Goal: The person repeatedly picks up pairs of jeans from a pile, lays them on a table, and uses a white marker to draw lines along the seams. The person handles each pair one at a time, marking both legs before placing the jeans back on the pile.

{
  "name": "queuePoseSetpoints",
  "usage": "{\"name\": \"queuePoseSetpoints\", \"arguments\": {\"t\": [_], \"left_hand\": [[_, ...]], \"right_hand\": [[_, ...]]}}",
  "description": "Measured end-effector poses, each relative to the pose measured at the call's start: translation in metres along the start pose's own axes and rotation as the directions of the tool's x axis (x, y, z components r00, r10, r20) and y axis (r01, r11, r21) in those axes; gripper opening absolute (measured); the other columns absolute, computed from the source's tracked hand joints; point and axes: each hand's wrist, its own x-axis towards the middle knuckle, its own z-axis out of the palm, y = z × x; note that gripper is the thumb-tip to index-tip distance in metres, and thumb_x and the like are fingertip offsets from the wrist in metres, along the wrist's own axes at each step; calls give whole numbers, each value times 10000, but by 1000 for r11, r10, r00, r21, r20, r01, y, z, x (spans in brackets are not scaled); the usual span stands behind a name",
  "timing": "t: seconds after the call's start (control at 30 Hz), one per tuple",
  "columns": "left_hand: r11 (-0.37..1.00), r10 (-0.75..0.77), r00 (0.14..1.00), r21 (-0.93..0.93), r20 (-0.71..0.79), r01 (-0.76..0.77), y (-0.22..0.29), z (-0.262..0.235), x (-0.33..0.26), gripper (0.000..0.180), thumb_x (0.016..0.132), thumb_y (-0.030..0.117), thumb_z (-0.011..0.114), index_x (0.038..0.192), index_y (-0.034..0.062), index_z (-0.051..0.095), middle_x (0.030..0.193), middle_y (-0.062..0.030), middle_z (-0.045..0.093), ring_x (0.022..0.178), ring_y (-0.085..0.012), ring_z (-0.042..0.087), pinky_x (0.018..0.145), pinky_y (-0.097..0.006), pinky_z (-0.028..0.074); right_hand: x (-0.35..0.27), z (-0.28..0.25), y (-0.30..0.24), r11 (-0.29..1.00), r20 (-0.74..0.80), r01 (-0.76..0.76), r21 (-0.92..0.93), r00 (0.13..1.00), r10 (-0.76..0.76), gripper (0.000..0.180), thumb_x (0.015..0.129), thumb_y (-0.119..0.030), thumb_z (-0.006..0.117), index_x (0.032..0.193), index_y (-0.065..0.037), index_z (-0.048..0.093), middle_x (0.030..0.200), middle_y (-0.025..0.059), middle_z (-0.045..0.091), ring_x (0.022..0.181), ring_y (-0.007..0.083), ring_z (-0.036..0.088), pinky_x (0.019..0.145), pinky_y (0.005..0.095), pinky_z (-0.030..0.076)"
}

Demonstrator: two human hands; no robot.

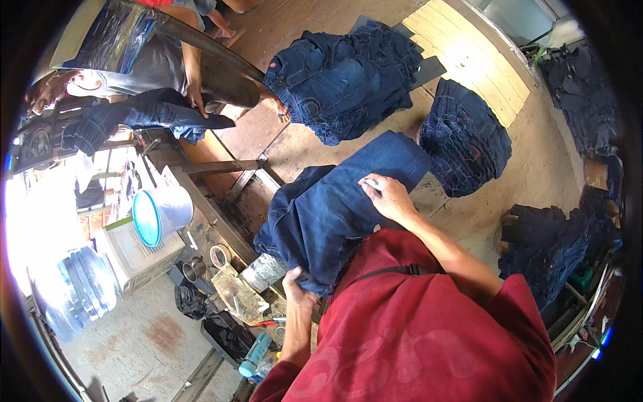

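Note:
A pair of dark blue jeans (335, 208) lies across in front of me, its leg stretching up and to the right. My left hand (298, 289) grips the gathered lower-left end of the jeans, thumb on top and the other fingers partly hidden by cloth. Over the denim leg, my right hand (388, 195) is closed in a pinch on a small whitish piece (372, 183), too small to tell its kind. Under the jeans near my left hand, a pale, worn cylindrical end (266, 271) sticks out.
Piles of jeans lie on the floor ahead (341, 80) and to the right (465, 137); more denim (546, 248) is at far right. On the left are a bench with a tape roll (220, 255), a white bucket (161, 214) and a water jug (75, 291). Another person's hand (195, 94) touches denim.

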Motion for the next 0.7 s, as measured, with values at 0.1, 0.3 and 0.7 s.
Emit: {"name": "queuePoseSetpoints", "arguments": {"t": [0.1, 0.3, 0.7], "left_hand": [[975, 32, 989, 215, 142, -63, 12, 34, 28, 467, 862, 138, 636, 1293, -40, 663, 1198, -205, 778, 1072, -372, 762, 1000, -553, 621], [980, -151, 988, 133, 34, 145, -10, 78, 54, 554, 1032, 495, 730, 1223, -26, 712, 1116, -183, 797, 953, -336, 785, 884, -473, 654], [919, -211, 976, 352, 59, 177, -7, 58, 41, 230, 991, 154, 786, 1142, -16, 745, 1028, -117, 795, 842, -244, 768, 781, -414, 639]], "right_hand": [[1, -9, -1, 999, 31, -36, 0, 999, 36, 250, 1053, -312, 685, 1161, -113, 789, 1005, 188, 803, 939, 435, 768, 839, 527, 609], [6, -11, -20, 941, 179, -293, -171, 929, 322, 728, 887, -769, 731, 930, -51, 846, 905, 236, 798, 932, 421, 792, 830, 499, 634], [-16, 22, -25, 971, 6, 172, -163, 985, -174, 400, 1008, -449, 756, 819, -99, 718, 700, 191, 698, 668, 444, 700, 598, 523, 532]]}}
